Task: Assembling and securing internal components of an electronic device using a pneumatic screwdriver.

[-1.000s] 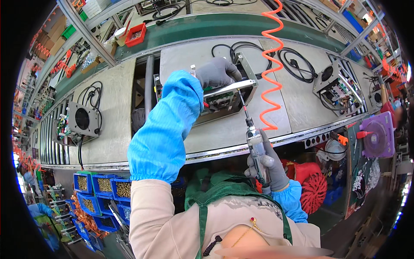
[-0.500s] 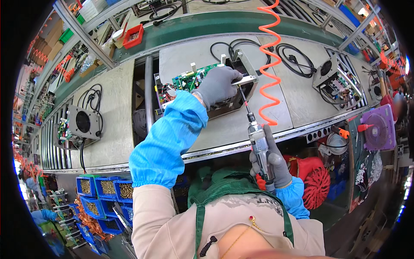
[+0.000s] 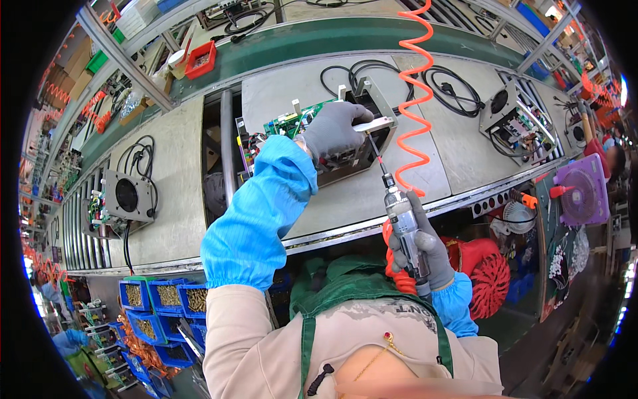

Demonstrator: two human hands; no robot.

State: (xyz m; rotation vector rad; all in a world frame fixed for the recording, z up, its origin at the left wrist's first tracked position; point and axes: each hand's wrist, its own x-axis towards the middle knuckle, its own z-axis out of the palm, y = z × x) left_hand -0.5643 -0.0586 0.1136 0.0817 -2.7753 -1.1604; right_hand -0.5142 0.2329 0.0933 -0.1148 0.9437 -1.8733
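Observation:
My right hand, gloved in grey, is closed round a silver air screwdriver tilted up to the left. The tip of its long bit meets the near end of a pale metal bracket on an open-frame electrical unit. My left hand, also gloved, reaches over the unit, its fingers bent and closed on that bracket; the glove hides part of the grip. Left of this hand a green circuit board and wires show inside the unit. Whether a screw sits under the bit cannot be made out.
A coiled orange air hose hangs right of the unit. Similar units with fans stand at left and right. Black cables lie on the bench. Blue screw bins sit below left; a purple fan is far right.
The screwdriver and my right hand have shifted slightly down and right in the picture, the bit staying at the bracket. More orange hose shows beside the tool. My left hand keeps its hold.

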